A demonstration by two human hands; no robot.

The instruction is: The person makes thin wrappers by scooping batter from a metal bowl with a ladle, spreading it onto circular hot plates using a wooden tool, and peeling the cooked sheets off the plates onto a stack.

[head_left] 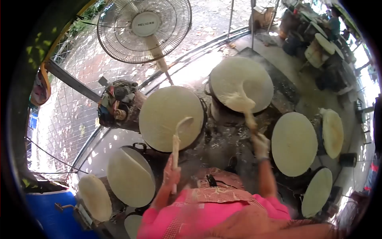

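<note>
My left hand (171,175) is closed around the long pale handle of a ladle (184,124). The ladle's bowl is over a large round pan covered with pale batter (165,105). Blurred by motion, my right hand (260,145) grips a batter-coated, fan-shaped spreader (240,102). The spreader's wide end lies over the near part of another round pan of pale batter (229,77). A curved mark shows in the batter beside it. Whether the spreader presses on the pan is hard to tell.
More round pale sheets surround me: a right one (294,143), a far-right one (332,133), a lower-right one (317,192), a folded left one (129,181) and a far-left one (95,199). A fan (145,26), a bucket of rubbish (119,103) and a blue barrel (55,215) stand about.
</note>
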